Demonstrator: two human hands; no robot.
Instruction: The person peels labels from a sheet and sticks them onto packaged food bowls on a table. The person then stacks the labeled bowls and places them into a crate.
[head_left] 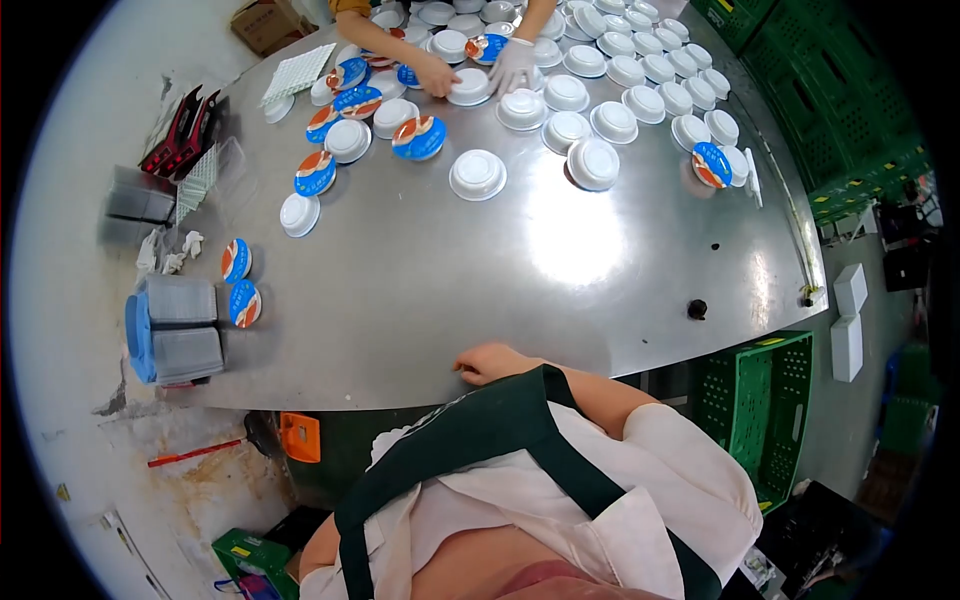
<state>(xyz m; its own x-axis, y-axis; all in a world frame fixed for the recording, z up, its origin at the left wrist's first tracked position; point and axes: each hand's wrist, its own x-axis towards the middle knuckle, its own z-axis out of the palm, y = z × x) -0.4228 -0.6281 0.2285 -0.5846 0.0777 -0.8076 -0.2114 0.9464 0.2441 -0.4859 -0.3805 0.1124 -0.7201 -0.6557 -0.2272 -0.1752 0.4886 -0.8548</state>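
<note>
My right hand (490,362) rests at the near edge of the steel table (400,300), its fingers curled in and no object showing in them. My left hand is out of view; only a bit of the left arm shows low in the picture. Nearest in front of my hand, with a gap, sits a white lidded bowl (478,175) turned bottom up. A bowl with a blue and orange lid (418,138) lies to its left. Two more blue-lidded bowls, one of them here (244,303), stand at the left of the table.
Across the table, a co-worker's bare hand (436,76) and gloved hand (513,66) touch bowls among many white ones. Clear plastic containers (188,355) stand at the left edge. A small black object (697,309) lies at the right. Green crates (755,410) flank the table.
</note>
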